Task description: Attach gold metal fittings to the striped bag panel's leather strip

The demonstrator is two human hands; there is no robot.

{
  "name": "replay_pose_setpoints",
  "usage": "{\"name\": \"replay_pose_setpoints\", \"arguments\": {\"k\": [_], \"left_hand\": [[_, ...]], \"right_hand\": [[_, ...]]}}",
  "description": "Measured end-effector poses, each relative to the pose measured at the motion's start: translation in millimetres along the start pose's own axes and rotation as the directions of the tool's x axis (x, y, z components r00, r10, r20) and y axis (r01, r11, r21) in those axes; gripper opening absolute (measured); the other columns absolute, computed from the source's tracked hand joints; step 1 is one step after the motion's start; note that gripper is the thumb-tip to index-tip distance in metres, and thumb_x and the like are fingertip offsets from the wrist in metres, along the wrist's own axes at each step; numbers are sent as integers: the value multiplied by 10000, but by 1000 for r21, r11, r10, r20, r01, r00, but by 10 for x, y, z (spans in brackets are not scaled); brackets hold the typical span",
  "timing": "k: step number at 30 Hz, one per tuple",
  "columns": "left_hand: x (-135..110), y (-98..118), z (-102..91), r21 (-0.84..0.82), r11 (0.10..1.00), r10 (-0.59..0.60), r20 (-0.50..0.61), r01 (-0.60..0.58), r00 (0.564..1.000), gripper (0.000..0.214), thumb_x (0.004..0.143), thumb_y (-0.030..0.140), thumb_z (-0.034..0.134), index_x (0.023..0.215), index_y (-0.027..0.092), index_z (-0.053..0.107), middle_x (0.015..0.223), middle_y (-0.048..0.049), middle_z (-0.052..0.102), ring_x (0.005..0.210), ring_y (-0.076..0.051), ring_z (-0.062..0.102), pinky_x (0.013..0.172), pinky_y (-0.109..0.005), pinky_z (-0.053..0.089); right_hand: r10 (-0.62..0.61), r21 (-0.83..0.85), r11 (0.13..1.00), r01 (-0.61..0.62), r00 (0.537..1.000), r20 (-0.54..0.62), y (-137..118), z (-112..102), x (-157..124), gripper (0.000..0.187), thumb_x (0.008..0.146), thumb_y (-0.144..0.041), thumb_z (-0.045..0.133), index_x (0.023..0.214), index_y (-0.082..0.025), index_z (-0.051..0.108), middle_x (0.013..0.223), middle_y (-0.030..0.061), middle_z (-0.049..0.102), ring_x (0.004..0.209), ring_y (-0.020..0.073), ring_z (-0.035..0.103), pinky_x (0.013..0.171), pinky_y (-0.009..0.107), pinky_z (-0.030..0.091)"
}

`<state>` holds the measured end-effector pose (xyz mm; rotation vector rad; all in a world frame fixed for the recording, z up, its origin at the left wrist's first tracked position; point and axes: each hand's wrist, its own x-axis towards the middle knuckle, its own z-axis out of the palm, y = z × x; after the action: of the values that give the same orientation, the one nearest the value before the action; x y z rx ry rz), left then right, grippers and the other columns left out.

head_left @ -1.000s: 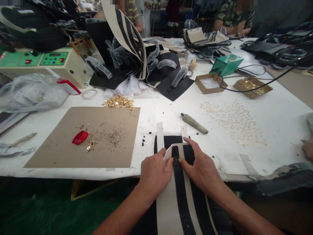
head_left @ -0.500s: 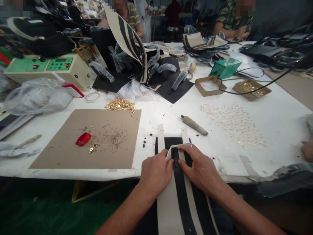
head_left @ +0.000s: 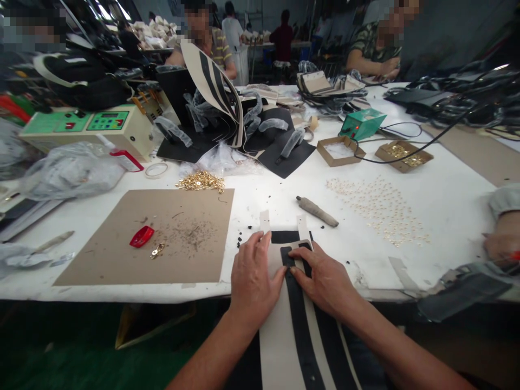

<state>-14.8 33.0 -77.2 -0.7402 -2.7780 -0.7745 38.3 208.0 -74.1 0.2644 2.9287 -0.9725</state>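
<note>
A beige panel with black stripes (head_left: 276, 314) lies over the table's front edge, on top of black material. My left hand (head_left: 254, 279) rests along its left side with the fingers stretched out. Its thumb touches the middle black stripe (head_left: 298, 325) near a small stud. From the right, my right hand (head_left: 329, 279) grips the panel's top end, index finger and thumb bent onto the same stripe. What its other fingers do under the palm is hidden. Two pale straps (head_left: 265, 221) stick out beyond the panel's far end.
A wrapped tool (head_left: 317, 211) lies ahead, with many small gold rings (head_left: 382, 208) right of it. On the left are a brown board (head_left: 97, 260), a red piece (head_left: 142, 236) and gold hardware (head_left: 201, 181). A co-worker's hand (head_left: 501, 241) is at the right edge.
The panel's top end was bent up between both hands and now lies flatter. My left fingers have straightened out from their grip. The view has tilted up slightly.
</note>
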Motion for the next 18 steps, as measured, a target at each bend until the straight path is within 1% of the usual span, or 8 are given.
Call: {"name": "replay_pose_setpoints", "arguments": {"k": [1,3,6,10,13,15,17,18], "left_hand": [[-13,-2,-3,-24,995,92,-12,-93,996,604,868,226,692,1435,200,482,1499,-123,507,1401,-305,455,1154,-492,387],[-27,7,-11,-102,972,219,55,-213,974,314,921,195,629,1231,246,638,1381,-50,618,1369,-269,485,1215,-519,281],[-27,30,-8,-211,962,210,159,-174,965,98,948,218,625,987,267,701,1144,16,720,1238,-231,575,1208,-542,257],[-11,14,15,-244,966,127,177,-81,976,120,877,256,735,989,290,713,1134,25,722,1212,-245,581,1176,-566,307],[9,-63,66,-237,965,150,162,-109,975,171,876,252,716,1041,299,718,1178,3,706,1215,-260,576,1134,-562,382],[25,-128,124,-225,965,172,139,-138,975,205,855,259,720,1053,311,720,1205,-3,698,1213,-280,579,1114,-583,402],[34,-182,181,-221,963,186,112,-158,976,196,844,272,718,1035,316,722,1195,0,700,1200,-291,588,1103,-606,406],[34,-201,204,-221,961,191,98,-166,977,187,841,279,715,1024,316,722,1189,1,701,1194,-293,592,1098,-613,409]], "right_hand": [[-7,-2,1000,7,1000,-1,3,0,2,287,910,-273,624,1193,-313,650,1195,30,608,899,203,654,801,346,497],[-13,-4,1000,13,1000,2,18,4,11,281,908,-255,613,1181,-312,648,1186,32,609,942,220,662,823,357,496],[-11,12,1000,11,1000,14,43,17,34,265,904,-243,606,1156,-310,655,1178,40,607,963,229,664,846,367,496],[-23,73,997,23,1000,1,21,16,19,314,891,-231,619,1197,-301,646,1177,47,610,1012,234,657,901,375,498],[-74,168,982,88,993,-88,52,-15,-24,423,868,-214,631,1283,-293,612,1217,58,595,1074,220,636,960,353,493],[-81,204,972,116,982,-172,174,-76,-41,439,865,-224,631,1297,-293,602,1246,49,591,1053,194,633,945,319,499],[-6,160,986,47,969,-248,390,-193,-38,374,897,-276,609,1270,-286,617,1224,32,612,923,158,645,862,286,516],[56,105,994,-27,958,-282,524,-271,-28,334,915,-310,595,1244,-271,633,1166,26,637,852,149,644,820,281,518]]}}
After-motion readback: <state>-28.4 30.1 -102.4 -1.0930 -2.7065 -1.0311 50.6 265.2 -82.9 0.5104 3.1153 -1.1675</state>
